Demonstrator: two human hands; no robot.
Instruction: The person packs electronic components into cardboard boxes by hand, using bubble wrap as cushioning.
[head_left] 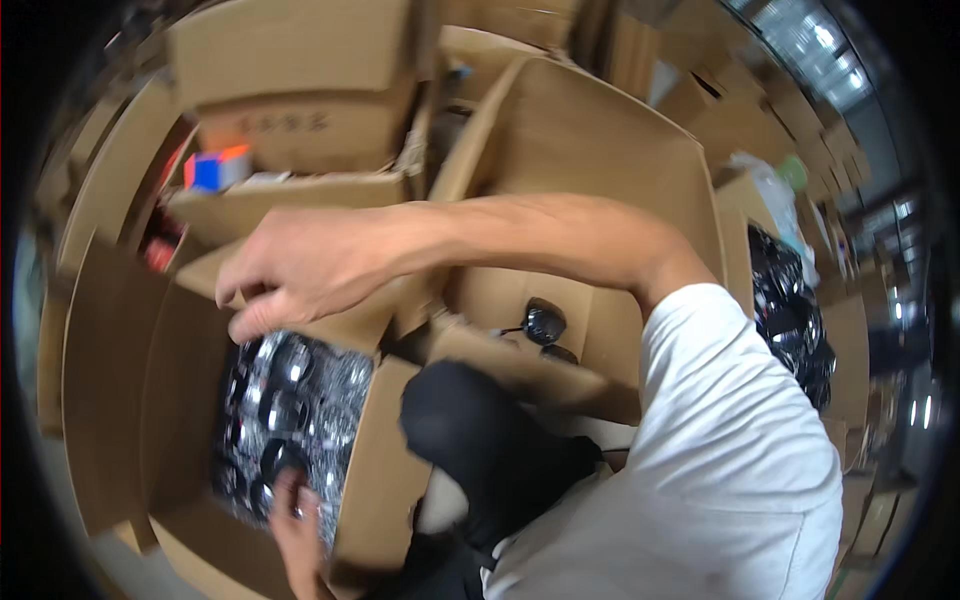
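Note:
My left hand [297, 520] is low inside the open cardboard box [205, 535] on the left. Its thumb and fingers close on the lower edge of a dark rounded item [283, 458]; blur softens the grip. Around it lie several glossy black items [288, 360] in clear plastic wrap [345, 390]. Reaching across from the right in a white sleeve, my right hand [310, 262] hovers above the far end of that box. Its fingers are curved, the thumb stands apart from them, and nothing shows between them.
A larger open box [600, 130] ahead holds a black shiny item [545, 322] and another dark piece. Farther left, another box [300, 190] contains a blue, orange and white carton [217, 168]. Black wrapped goods [790, 310] stand at right. My dark-clothed knee [445, 410] is between boxes.

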